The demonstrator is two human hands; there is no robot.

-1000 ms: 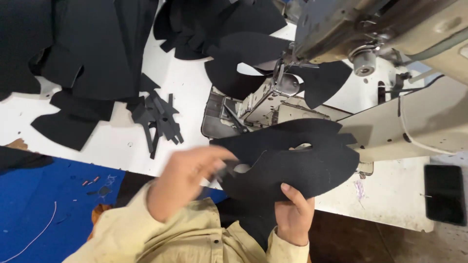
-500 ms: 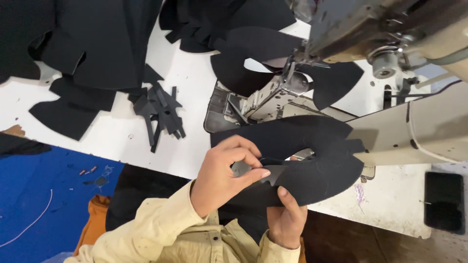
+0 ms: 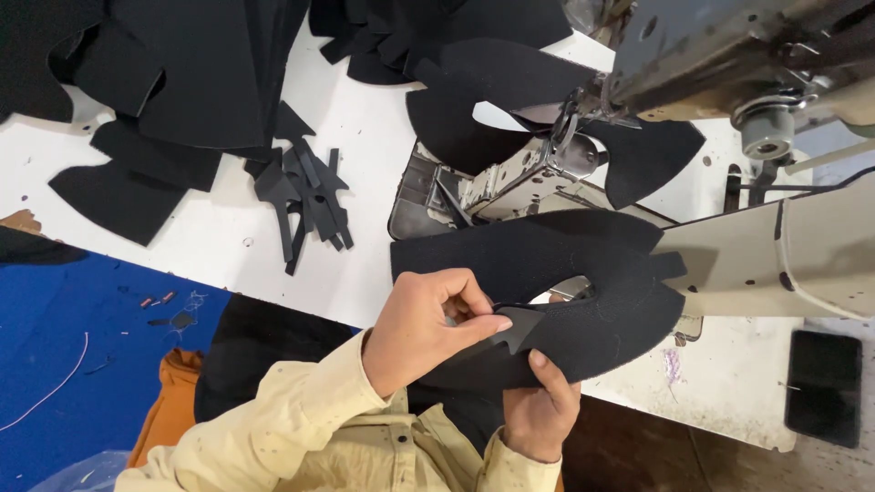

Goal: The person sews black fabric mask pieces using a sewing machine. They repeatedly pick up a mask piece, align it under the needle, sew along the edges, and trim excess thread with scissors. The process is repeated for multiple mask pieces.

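My left hand (image 3: 427, 330) pinches a small black tab-shaped piece (image 3: 518, 330) between thumb and fingers, pressed against the inner edge of a large curved black fabric piece (image 3: 547, 260). My right hand (image 3: 540, 412) grips that large piece from below, with the thumb on its lower edge. The piece has a cut-out opening near its middle and lies over the table's front edge, just in front of the sewing machine bed (image 3: 510, 187).
The grey sewing machine head (image 3: 729, 55) hangs at the top right, with another black piece (image 3: 492, 91) under its needle. A pile of small black strips (image 3: 305, 196) lies on the white table (image 3: 228, 246). Large black fabric cuts (image 3: 182, 73) lie at the top left. A dark phone (image 3: 822, 387) lies at the right.
My left hand has come in over the large piece and closed into a pinch on the small black tab. My right hand has kept its grip underneath.
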